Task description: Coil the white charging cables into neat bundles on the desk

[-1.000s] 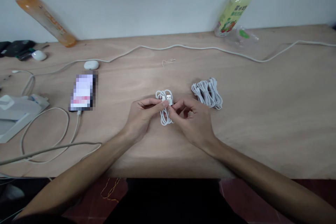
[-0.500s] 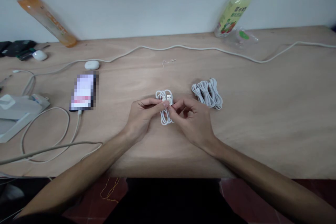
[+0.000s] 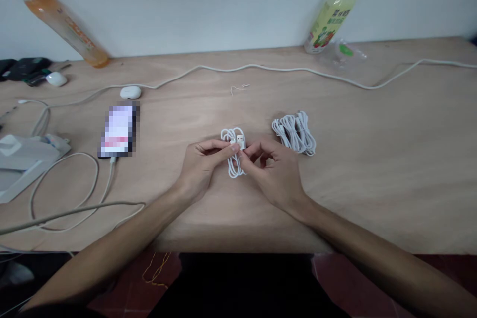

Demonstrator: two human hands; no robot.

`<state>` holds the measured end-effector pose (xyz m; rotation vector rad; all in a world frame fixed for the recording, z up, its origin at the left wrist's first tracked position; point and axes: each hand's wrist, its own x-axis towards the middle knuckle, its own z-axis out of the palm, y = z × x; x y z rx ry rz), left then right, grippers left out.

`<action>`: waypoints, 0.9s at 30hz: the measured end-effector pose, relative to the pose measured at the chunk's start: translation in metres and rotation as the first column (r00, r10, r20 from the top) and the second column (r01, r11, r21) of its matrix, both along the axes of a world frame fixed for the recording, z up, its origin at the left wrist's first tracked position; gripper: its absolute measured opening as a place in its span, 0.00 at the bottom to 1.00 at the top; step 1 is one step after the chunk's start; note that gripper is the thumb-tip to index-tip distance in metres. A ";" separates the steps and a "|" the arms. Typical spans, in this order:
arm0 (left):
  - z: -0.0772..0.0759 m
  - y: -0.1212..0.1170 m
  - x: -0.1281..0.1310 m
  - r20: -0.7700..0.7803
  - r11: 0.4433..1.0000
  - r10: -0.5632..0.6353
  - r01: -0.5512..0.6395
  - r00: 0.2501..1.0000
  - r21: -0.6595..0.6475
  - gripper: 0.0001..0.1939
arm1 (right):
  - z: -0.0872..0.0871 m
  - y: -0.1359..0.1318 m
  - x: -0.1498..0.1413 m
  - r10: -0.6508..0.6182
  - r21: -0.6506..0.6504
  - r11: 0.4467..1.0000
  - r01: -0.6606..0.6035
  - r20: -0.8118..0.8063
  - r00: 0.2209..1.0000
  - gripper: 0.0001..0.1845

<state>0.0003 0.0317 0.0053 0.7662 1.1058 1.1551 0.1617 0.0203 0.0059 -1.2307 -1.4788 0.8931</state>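
Note:
A small coiled white USB cable (image 3: 234, 151) sits at the middle of the wooden table (image 3: 372, 169), held between both hands. My left hand (image 3: 201, 164) pinches the coil from the left with thumb and fingers closed on it. From the right, my right hand (image 3: 274, 171) pinches the same coil at its middle, near the USB plug. To the right of my hands lies a second bundle of coiled white cables (image 3: 294, 133), untouched.
A phone (image 3: 118, 130) lies at left with a white charging cable (image 3: 74, 189) looping from it. A long white cord (image 3: 261, 67) crosses the back. An orange bottle (image 3: 61, 22) and a yellow-green bottle (image 3: 333, 10) stand against the wall. A white earbud case (image 3: 130, 92) lies behind the phone.

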 end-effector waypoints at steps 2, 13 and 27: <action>0.000 0.000 0.000 -0.004 1.000 -0.005 0.005 1.000 0.006 0.12 | 0.000 0.000 0.000 0.003 -0.001 1.000 -0.003 0.001 1.000 0.12; 0.001 -0.001 0.001 -0.013 1.000 0.006 -0.006 1.000 0.014 0.12 | 0.002 -0.001 0.000 0.007 -0.022 1.000 -0.007 0.018 1.000 0.13; 0.000 -0.002 0.001 -0.004 1.000 0.018 -0.018 1.000 -0.013 0.12 | 0.000 -0.001 0.000 0.000 -0.016 1.000 0.001 0.014 1.000 0.12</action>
